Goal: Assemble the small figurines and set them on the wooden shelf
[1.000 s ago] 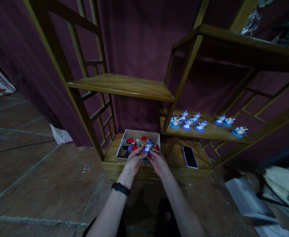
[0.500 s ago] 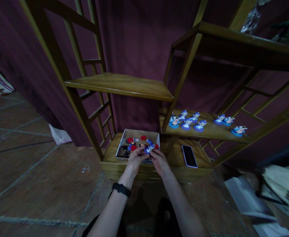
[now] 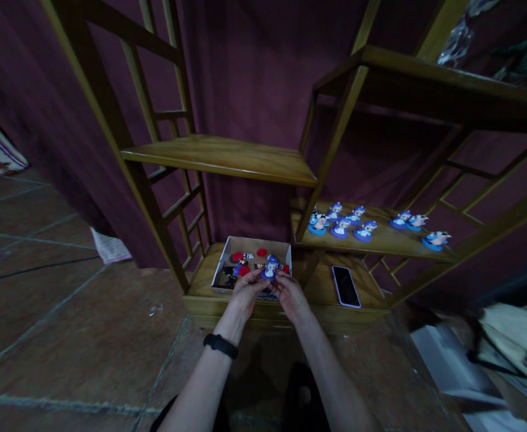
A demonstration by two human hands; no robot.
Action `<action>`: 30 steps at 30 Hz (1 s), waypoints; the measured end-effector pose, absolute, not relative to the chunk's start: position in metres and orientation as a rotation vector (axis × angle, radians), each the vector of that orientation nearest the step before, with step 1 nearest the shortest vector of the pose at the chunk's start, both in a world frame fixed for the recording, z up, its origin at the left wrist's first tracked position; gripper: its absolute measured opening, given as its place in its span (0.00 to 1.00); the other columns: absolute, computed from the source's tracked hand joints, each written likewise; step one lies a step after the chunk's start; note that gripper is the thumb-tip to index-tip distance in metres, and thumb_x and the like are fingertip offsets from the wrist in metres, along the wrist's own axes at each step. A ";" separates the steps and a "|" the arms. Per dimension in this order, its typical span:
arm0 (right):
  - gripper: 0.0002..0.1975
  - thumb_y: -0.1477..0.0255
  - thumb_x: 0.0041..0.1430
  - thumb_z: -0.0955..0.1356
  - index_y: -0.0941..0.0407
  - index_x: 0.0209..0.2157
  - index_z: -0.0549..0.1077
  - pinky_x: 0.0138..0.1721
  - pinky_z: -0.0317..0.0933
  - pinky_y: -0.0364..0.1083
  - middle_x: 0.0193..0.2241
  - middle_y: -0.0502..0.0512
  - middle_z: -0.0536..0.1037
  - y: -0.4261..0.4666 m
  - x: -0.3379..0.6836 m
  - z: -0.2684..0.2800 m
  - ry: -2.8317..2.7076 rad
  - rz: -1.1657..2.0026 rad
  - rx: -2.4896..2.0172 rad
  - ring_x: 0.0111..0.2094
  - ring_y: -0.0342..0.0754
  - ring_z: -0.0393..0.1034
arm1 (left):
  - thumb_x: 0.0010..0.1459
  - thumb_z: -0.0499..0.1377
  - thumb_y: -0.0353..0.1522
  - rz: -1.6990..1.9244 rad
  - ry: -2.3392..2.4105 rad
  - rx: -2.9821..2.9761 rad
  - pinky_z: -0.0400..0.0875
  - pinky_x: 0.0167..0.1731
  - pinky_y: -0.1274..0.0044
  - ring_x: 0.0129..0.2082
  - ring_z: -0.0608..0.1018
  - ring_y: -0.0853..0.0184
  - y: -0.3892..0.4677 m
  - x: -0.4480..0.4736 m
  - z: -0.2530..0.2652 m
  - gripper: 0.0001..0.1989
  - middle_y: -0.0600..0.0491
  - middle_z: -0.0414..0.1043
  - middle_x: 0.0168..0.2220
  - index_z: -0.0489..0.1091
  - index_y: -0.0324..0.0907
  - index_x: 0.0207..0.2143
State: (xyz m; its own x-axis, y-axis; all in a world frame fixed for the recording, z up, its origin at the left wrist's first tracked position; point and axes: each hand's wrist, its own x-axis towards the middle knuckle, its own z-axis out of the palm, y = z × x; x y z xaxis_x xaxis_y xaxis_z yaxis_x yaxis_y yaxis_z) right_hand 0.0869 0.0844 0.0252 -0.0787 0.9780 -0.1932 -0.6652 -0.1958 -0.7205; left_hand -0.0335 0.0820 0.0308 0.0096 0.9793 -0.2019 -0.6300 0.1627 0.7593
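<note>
Between my two hands is a small purple and white figurine (image 3: 270, 267) on a round purple base, standing upright. My left hand (image 3: 247, 290) grips it from the left, and my right hand (image 3: 289, 292) pinches its right side. Just behind and beneath my fingers lies an open cardboard box (image 3: 221, 262) with several figurines inside, some with red round bases and dark parts. On the shelf to the right stand several similar purple figurines (image 3: 341, 227), and among them are blue-based ones such as a pink and blue figurine (image 3: 435, 240).
The wooden shelf unit (image 3: 221, 159) has a middle board above the box and slanting posts on both sides. A phone (image 3: 346, 285) with a pale purple edge lies on the lower board at the right. White boxes (image 3: 455, 360) and a pale bag (image 3: 515, 336) sit on the floor at right.
The purple figurine has gone from tilted to upright, its front now facing me. Both hands keep hold of it and have hardly moved.
</note>
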 end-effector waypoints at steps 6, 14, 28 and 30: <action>0.13 0.73 0.42 0.72 0.56 0.35 0.74 0.34 0.66 0.44 0.32 0.53 0.79 0.084 0.088 0.026 -0.594 1.673 -0.820 0.31 0.44 0.72 | 0.36 0.67 0.20 1.322 0.789 0.456 0.69 0.36 0.79 0.30 0.77 0.71 0.081 -0.036 0.035 0.17 0.49 0.77 0.30 0.75 0.36 0.33; 0.16 0.70 0.41 0.73 0.56 0.36 0.74 0.31 0.64 0.44 0.27 0.52 0.78 0.087 0.087 0.020 -0.641 1.626 -0.926 0.27 0.44 0.71 | 0.43 0.65 0.21 1.295 0.788 0.350 0.72 0.33 0.82 0.28 0.76 0.73 0.083 -0.040 0.034 0.07 0.51 0.76 0.27 0.74 0.35 0.27; 0.10 0.66 0.41 0.71 0.55 0.28 0.74 0.23 0.59 0.41 0.23 0.48 0.75 0.090 0.081 0.014 -1.008 1.276 -1.107 0.23 0.43 0.66 | 0.47 0.64 0.25 1.233 0.890 0.273 0.72 0.29 0.81 0.25 0.76 0.71 0.081 -0.039 0.040 0.03 0.49 0.74 0.24 0.72 0.35 0.26; 0.10 0.65 0.42 0.70 0.54 0.28 0.73 0.23 0.59 0.41 0.23 0.47 0.75 0.092 0.082 0.010 -1.049 1.236 -1.124 0.24 0.43 0.66 | 0.47 0.64 0.26 1.223 0.889 0.270 0.72 0.29 0.80 0.25 0.76 0.71 0.080 -0.039 0.040 0.04 0.49 0.74 0.24 0.72 0.35 0.27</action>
State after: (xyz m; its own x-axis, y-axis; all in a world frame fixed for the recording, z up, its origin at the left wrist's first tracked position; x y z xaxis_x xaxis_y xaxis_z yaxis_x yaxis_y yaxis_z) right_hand 0.0816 0.0918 0.0101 0.0603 0.9982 -0.0075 -0.1547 0.0020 -0.9880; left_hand -0.0392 0.0804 0.0403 0.0649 0.8940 -0.4434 -0.6976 0.3583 0.6204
